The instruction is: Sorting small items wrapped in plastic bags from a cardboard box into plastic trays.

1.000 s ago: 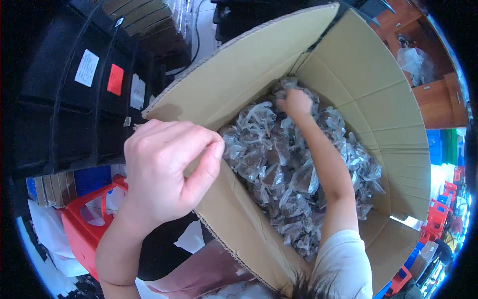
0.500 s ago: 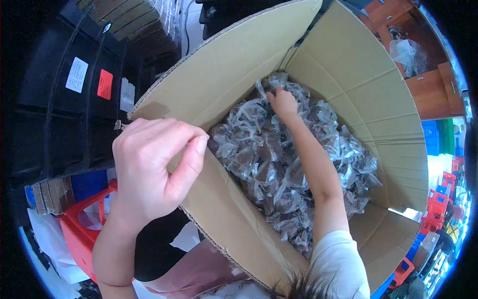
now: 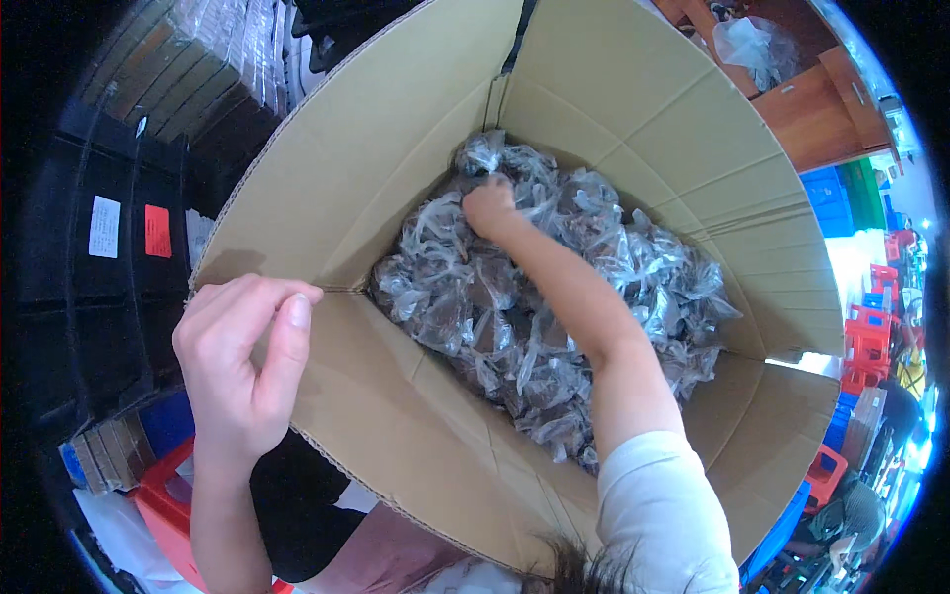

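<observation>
Plastic bags (image 3: 493, 297) inside cardboard box (image 3: 653, 129), left fingers (image 3: 252, 300) and right fingers (image 3: 481, 204) curled, hold unclear

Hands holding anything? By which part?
Can't tell: right hand is among clear plastic bags with dark contents, fingertips hidden; left hand is curled by the brown cardboard box, hold unclear.

Right fingers (image 3: 479, 207) partly hidden, plastic bags' (image 3: 490, 332) contents indistinct, cardboard box (image 3: 618, 84) cut off above

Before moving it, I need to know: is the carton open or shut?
Open: the carton has its top uncovered, bags show inside, and the right hand is among them.
</observation>
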A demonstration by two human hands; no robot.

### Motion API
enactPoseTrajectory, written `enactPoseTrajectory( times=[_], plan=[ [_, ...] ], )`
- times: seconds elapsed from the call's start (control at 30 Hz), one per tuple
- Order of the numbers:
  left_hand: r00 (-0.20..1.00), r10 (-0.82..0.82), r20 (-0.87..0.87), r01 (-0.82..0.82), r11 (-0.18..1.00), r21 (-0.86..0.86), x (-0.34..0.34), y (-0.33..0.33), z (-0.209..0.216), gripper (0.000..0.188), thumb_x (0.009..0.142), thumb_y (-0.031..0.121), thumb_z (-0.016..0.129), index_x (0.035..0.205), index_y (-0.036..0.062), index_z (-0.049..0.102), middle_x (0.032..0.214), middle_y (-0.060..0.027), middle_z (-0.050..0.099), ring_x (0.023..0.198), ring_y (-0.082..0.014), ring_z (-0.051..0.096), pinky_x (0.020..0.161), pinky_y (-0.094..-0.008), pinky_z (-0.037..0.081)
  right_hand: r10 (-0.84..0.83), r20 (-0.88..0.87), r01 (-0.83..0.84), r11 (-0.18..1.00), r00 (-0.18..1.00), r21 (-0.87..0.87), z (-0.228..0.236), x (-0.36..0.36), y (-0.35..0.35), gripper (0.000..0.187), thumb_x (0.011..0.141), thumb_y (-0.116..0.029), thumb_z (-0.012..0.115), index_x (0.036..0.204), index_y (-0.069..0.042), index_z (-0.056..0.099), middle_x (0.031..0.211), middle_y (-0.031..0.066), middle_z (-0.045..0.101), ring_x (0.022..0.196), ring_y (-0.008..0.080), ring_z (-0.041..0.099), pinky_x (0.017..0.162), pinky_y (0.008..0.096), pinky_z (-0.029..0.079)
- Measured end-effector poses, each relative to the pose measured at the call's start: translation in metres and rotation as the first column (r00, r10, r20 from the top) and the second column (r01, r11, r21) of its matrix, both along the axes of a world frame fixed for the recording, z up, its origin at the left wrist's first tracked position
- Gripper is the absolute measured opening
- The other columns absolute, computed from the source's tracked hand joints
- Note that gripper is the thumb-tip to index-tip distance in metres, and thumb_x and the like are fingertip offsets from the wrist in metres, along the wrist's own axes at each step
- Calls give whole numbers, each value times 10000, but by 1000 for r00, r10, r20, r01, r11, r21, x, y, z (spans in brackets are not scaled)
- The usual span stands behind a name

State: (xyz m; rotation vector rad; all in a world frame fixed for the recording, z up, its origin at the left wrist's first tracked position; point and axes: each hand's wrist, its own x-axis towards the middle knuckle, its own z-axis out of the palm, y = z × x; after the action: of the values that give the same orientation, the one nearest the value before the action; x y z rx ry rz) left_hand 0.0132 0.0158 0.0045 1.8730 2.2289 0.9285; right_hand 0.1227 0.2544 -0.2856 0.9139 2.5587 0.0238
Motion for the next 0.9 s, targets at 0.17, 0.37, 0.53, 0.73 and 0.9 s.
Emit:
enactPoseTrajectory(
  times=[0.17,0.37,0.53,0.73,0.9],
  plan=[
    [999,34,-40,-36,999,-36,-9,-17,6,136,815,107,551,750,15,627,637,-112,584,571,-259,558,564,-340,367,-305,-693,170,951,654,-258,76,39,23,215,800,-224,536,855,-75,682,882,182,657,866,363,629,747,467,506],
    [999,-12,-31,12,1000,-1,-7,-6,3,115,807,110,570,759,26,632,662,-97,609,592,-241,585,567,-331,387,-324,-480,240,943,815,-229,35,171,73,628,720,-389,679,1193,-5,526,1088,245,600,1012,371,585,903,427,443],
    [999,-10,-49,9,1000,-18,-6,-7,4,106,805,126,588,781,36,639,682,-89,625,604,-228,600,570,-319,404,-491,-529,335,868,693,-367,49,149,70,588,683,-330,716,1190,-78,553,1110,207,605,1000,367,590,911,409,433],
    [997,5,-77,-8,999,-39,-6,-10,5,99,803,131,600,788,43,641,689,-85,631,608,-227,607,574,-321,413,-453,-744,291,891,491,-350,83,96,46,499,681,-324,714,1132,-141,604,1025,171,648,984,331,606,849,390,464],
    [998,7,-60,-9,999,-40,-7,-10,3,95,801,134,603,784,48,642,679,-82,627,609,-233,606,572,-324,415,-396,-477,60,814,785,-578,63,51,44,487,753,-353,672,1199,-179,582,1112,163,613,1029,326,578,864,380,459]
  ],
)
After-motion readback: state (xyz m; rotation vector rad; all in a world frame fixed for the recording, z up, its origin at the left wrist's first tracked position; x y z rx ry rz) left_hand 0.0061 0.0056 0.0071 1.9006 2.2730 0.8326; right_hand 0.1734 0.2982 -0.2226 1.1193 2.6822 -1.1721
